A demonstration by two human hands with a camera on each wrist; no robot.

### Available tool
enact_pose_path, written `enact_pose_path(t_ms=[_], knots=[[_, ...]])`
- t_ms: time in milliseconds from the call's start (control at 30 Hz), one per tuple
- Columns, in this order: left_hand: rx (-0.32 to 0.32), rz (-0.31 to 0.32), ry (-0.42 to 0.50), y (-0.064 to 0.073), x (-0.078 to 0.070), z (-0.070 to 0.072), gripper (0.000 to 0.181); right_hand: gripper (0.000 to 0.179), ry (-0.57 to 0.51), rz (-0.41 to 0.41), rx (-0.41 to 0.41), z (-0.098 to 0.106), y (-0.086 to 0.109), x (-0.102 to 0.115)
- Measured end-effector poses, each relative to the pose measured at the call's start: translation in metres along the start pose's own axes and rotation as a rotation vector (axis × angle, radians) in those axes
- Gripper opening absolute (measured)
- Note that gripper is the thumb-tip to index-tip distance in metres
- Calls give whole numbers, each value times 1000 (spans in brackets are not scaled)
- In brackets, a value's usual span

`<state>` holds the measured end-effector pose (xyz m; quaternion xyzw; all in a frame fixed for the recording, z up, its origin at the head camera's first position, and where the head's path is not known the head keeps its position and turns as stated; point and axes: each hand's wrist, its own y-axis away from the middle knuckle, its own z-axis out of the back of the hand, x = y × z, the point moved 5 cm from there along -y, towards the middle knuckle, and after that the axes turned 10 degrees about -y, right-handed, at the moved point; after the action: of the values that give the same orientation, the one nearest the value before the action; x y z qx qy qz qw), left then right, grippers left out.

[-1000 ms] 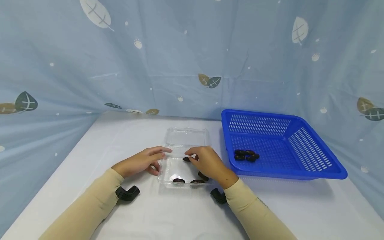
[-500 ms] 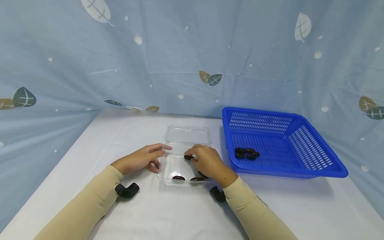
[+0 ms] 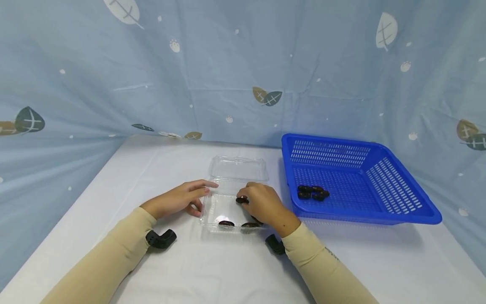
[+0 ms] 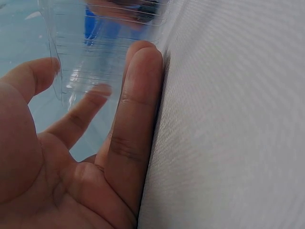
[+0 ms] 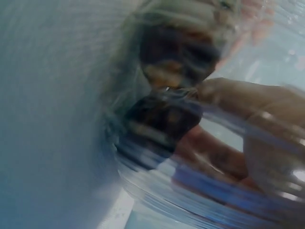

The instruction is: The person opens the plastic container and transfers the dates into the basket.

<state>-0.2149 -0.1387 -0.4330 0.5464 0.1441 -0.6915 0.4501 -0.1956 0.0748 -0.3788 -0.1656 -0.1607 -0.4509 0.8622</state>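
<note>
A clear hinged plastic box (image 3: 220,209) lies on the white table with its lid (image 3: 239,168) folded back, away from the person. My right hand (image 3: 265,207) reaches into it, pinching a dark brown, glossy, date-like fruit (image 3: 242,200) between thumb and fingers. Two more date-like fruits lie along the box's near wall, and another is partly hidden under the right hand. In the right wrist view, two dark fruits (image 5: 157,126) show blurred behind clear plastic. My left hand (image 3: 180,200) rests at the box's left side, fingers loosely extended; its thumb (image 4: 45,76) touches the plastic.
A blue slotted basket (image 3: 364,217) stands to the right of the box, with several dark date-like fruits (image 3: 312,192) in its near left corner. Black curved pieces (image 3: 161,240) sit at both wrists. A blue leaf-print curtain (image 3: 228,63) surrounds the table (image 3: 190,270).
The right hand has shifted the pinched fruit slightly to the right inside the box. The left hand keeps its place at the box's side. The head view has tilted slightly.
</note>
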Motion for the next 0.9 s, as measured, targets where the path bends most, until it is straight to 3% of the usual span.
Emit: enact_pose_path(t_ms=[267,500,700,900], knots=[[6,15,15,0,-1,-1,47,17,33,17,10,-2,-1,-1],[10,6,13,0,0,0,47,19,-65,63,-7,4,-3,3],[7,0,8,1,0,1,46,22,-128,164,-136,24,-1,17],[0,5,10,0,0,-1,44,24,-159,204,-306,48,10,31]])
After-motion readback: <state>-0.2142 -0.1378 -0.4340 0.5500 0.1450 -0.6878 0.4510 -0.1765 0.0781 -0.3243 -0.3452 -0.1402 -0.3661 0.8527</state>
